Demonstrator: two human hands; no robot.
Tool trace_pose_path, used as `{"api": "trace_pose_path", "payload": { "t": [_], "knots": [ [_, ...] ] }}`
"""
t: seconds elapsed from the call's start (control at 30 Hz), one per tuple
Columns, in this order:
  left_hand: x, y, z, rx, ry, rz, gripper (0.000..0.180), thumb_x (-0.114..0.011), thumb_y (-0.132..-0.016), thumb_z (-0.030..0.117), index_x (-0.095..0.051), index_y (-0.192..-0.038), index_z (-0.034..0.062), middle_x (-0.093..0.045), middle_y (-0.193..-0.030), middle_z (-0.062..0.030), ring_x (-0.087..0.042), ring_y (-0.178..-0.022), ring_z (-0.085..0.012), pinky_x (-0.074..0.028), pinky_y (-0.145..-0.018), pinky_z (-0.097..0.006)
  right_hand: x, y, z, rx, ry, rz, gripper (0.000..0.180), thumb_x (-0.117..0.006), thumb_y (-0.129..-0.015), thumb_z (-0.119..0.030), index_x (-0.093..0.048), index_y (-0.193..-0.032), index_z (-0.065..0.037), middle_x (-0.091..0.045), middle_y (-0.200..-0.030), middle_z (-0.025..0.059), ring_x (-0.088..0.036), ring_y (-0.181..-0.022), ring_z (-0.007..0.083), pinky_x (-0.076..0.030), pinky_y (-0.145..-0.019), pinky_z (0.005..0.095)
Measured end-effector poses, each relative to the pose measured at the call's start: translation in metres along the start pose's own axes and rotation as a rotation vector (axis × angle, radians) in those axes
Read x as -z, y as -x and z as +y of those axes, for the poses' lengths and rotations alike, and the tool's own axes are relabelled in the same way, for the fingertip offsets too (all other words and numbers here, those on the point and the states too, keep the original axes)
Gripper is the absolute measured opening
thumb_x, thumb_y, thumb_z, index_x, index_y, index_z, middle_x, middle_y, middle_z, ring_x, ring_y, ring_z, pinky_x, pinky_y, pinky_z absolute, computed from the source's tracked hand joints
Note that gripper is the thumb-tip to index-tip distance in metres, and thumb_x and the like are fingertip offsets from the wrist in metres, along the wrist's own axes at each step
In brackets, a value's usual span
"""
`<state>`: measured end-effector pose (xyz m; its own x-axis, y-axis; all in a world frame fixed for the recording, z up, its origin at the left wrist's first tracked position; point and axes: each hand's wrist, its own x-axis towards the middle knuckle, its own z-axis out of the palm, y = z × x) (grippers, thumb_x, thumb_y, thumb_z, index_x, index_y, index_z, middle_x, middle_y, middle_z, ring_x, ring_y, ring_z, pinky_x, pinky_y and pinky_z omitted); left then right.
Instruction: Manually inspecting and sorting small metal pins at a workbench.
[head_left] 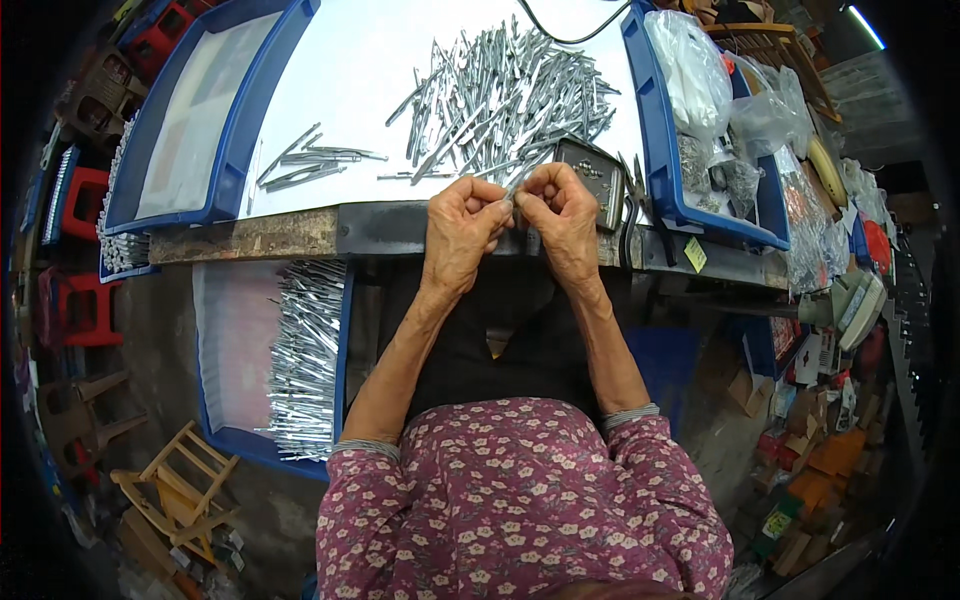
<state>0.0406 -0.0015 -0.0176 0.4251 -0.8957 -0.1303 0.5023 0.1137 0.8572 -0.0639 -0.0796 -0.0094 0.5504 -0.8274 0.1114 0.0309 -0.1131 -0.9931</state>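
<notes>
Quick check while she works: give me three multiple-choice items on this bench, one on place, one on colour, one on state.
1. Where is the big pile of metal pieces?
A. on the white tabletop beyond the hands
B. on the floor
C. in her lap

2. What colour are the trays' rims?
A. red
B. blue
C. green

3. How are the left hand and right hand placed?
A. apart, resting flat
B. one under the table
C. together, pinching one thin metal piece

Answers: A, the pile lies above the hands; B, the rims are blue; C, the fingers meet on the piece.
</notes>
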Motion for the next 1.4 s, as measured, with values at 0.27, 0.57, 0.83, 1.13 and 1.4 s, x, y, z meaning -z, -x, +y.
{"api": "trace_pose_path", "payload": {
  "t": [0.27, 0.57, 0.83, 1.13, 1.4],
  "knots": [
    [-0.002, 0.003, 0.001, -0.085, -0.205, 0.040, 0.007, -0.057, -0.080, 0.002, -0.054, -0.085, -0.0018, -0.055, -0.064, -0.0024, -0.042, -0.048, -0.0015, -0.029, -0.040, -0.015, -0.003, 0.001, 0.002, -0.038, -0.114, 0.003, 0.010, -0.055, -0.078, 0.002, -0.048, -0.085, 0.000, -0.052, -0.070, 0.0024, -0.049, -0.059, 0.0056, -0.041, -0.053, 0.0187],
    [-0.001, 0.003, 0.005, -0.084, -0.272, 0.029, 0.003, -0.055, -0.078, -0.003, -0.052, -0.078, -0.0029, -0.055, -0.069, -0.0033, -0.052, -0.062, -0.0054, -0.043, -0.056, -0.018, -0.004, 0.001, 0.003, -0.035, -0.129, 0.015, 0.011, -0.053, -0.075, 0.004, -0.047, -0.084, 0.001, -0.051, -0.068, 0.0033, -0.048, -0.057, 0.0062, -0.040, -0.052, 0.0190],
    [0.002, -0.001, 0.006, -0.097, -0.261, -0.034, 0.003, -0.054, -0.077, -0.004, -0.052, -0.078, -0.0031, -0.055, -0.065, -0.0036, -0.049, -0.055, -0.0043, -0.039, -0.047, -0.017, -0.003, 0.000, 0.004, -0.051, -0.218, -0.011, 0.012, -0.052, -0.076, 0.004, -0.045, -0.085, 0.001, -0.051, -0.069, 0.0037, -0.048, -0.057, 0.0067, -0.040, -0.054, 0.0197],
    [0.010, -0.004, 0.007, 0.097, -0.024, -0.051, 0.004, -0.055, -0.077, -0.002, -0.053, -0.080, -0.0027, -0.054, -0.060, -0.0052, -0.039, -0.044, -0.0020, -0.027, -0.036, -0.015, -0.003, -0.001, 0.007, -0.072, -0.164, -0.039, 0.012, -0.053, -0.076, 0.003, -0.045, -0.085, 0.000, -0.052, -0.070, 0.0029, -0.049, -0.058, 0.0061, -0.041, -0.053, 0.0192],
    [0.004, -0.001, 0.002, -0.008, -0.177, -0.017, 0.004, -0.055, -0.077, -0.002, -0.052, -0.079, -0.0033, -0.054, -0.061, -0.0040, -0.045, -0.049, -0.0044, -0.035, -0.042, -0.017, -0.004, 0.000, 0.008, -0.036, -0.137, -0.007, 0.013, -0.053, -0.075, 0.003, -0.045, -0.085, 0.000, -0.051, -0.070, 0.0027, -0.049, -0.059, 0.0060, -0.041, -0.053, 0.0189]
  ]
}}
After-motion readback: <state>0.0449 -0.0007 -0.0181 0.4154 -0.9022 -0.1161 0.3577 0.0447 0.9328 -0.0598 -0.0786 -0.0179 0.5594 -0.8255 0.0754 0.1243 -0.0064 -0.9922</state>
